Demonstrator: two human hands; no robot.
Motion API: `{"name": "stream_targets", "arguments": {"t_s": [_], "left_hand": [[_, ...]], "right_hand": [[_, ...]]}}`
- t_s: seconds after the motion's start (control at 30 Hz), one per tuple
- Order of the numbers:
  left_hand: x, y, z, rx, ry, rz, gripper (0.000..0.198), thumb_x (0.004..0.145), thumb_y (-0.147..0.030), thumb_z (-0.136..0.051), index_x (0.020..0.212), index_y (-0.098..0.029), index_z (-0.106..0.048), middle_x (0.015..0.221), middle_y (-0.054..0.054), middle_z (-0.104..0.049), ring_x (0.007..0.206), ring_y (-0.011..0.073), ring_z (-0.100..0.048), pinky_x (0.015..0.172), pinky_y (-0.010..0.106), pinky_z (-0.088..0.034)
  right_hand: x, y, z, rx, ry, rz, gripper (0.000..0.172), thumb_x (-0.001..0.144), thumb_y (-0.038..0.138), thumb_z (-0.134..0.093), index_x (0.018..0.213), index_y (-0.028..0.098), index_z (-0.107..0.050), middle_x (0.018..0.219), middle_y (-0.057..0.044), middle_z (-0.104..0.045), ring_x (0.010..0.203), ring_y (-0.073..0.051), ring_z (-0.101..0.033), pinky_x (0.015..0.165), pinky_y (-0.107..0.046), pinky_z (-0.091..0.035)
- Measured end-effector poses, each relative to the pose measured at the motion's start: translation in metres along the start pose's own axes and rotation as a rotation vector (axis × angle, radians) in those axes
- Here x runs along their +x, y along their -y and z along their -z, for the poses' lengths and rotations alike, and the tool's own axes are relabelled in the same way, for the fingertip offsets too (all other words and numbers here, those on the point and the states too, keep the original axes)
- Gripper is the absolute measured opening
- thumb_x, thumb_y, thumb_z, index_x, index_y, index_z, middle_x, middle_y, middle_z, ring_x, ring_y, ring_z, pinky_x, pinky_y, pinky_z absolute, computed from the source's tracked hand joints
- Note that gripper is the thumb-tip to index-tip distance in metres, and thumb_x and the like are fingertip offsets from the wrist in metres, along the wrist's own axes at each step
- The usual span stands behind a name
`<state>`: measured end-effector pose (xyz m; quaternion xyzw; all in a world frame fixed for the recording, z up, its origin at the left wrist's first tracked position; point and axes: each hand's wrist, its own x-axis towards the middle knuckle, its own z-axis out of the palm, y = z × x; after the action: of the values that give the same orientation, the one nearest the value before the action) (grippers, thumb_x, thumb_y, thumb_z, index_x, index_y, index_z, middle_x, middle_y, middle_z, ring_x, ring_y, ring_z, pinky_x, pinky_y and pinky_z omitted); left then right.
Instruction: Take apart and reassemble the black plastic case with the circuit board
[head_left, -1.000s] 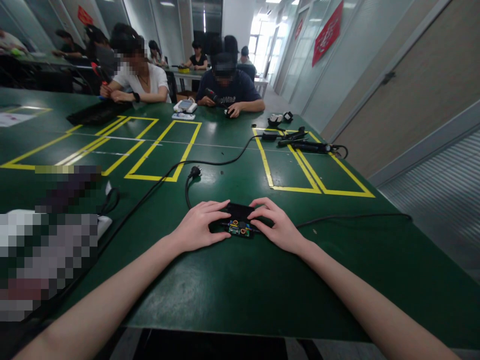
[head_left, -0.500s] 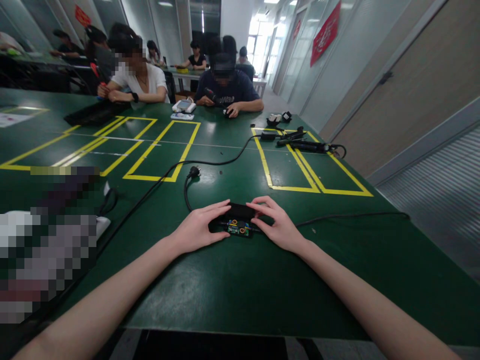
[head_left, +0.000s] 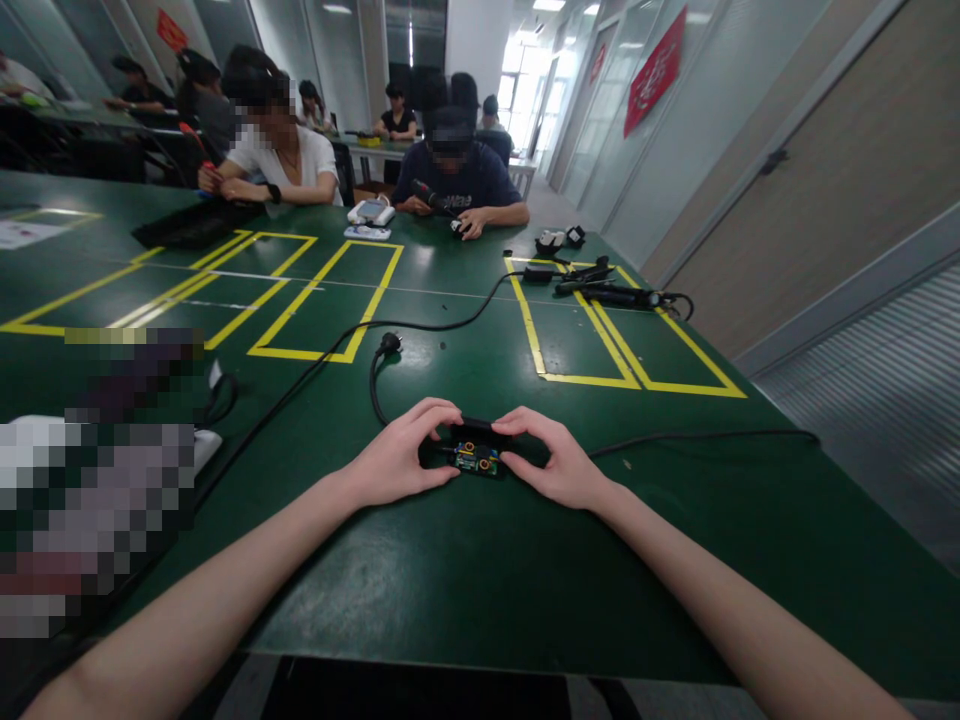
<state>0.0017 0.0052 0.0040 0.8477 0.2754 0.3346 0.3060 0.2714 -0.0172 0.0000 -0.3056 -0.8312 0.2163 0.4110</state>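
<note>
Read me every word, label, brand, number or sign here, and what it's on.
Navy shirt: possibly "Wae"; full lettering unclear.
Large red banner: characters too blurred to read.
Upper-left red sign: too small.
White paper: print too blurred.
Circuit board: no readable marking.

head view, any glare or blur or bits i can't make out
In the head view, the far window is washed out; in the same head view, soft pale glare lies on the green table near its front edge; head view again, coarse pixel blocks hide things at the left, and the circuit board is too small for its finer details.
</note>
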Motion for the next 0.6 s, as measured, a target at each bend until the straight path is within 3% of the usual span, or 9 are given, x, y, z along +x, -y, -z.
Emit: {"name": "stream_targets", "arguments": {"t_s": [0.23, 0.4, 0.6], "left_hand": [[0.0014, -0.0063, 0.0030, 0.104, 0.009, 0.012, 0.021, 0.083, -0.025, -0.073, 0.100, -0.020, -0.061, 0.099, 0.003, -0.071, 0.091, 0.0195, -0.069, 0.083, 0.033, -0.056], [0.0027, -0.0085, 0.0036, 0.142, -0.002, -0.031, 0.017, 0.084, -0.023, -0.072, 0.099, -0.019, -0.064, 0.095, 0.003, -0.071, 0.089, 0.0196, -0.069, 0.083, 0.032, -0.056], [0.0033, -0.0082, 0.0003, 0.217, 0.031, -0.090, 0.027, 0.092, -0.026, -0.068, 0.119, -0.019, -0.068, 0.105, 0.007, -0.070, 0.093, 0.0205, -0.069, 0.083, 0.033, -0.058]], "right_hand": [[0.0064, 0.0106, 0.0003, -0.085, 0.079, 0.103, 0.007, 0.090, 0.017, -0.066, 0.090, 0.023, -0.061, 0.093, -0.008, -0.071, 0.088, -0.023, -0.068, 0.078, -0.039, -0.057], [0.0051, 0.0061, -0.0053, -0.223, 0.147, 0.105, 0.025, 0.081, 0.023, -0.078, 0.090, 0.022, -0.055, 0.097, -0.008, -0.065, 0.089, -0.024, -0.063, 0.074, -0.036, -0.054], [0.0044, 0.0063, -0.0073, -0.359, 0.126, 0.102, 0.015, 0.091, 0.025, -0.069, 0.093, 0.022, -0.054, 0.090, -0.006, -0.063, 0.081, -0.021, -0.061, 0.068, -0.032, -0.049]]}}
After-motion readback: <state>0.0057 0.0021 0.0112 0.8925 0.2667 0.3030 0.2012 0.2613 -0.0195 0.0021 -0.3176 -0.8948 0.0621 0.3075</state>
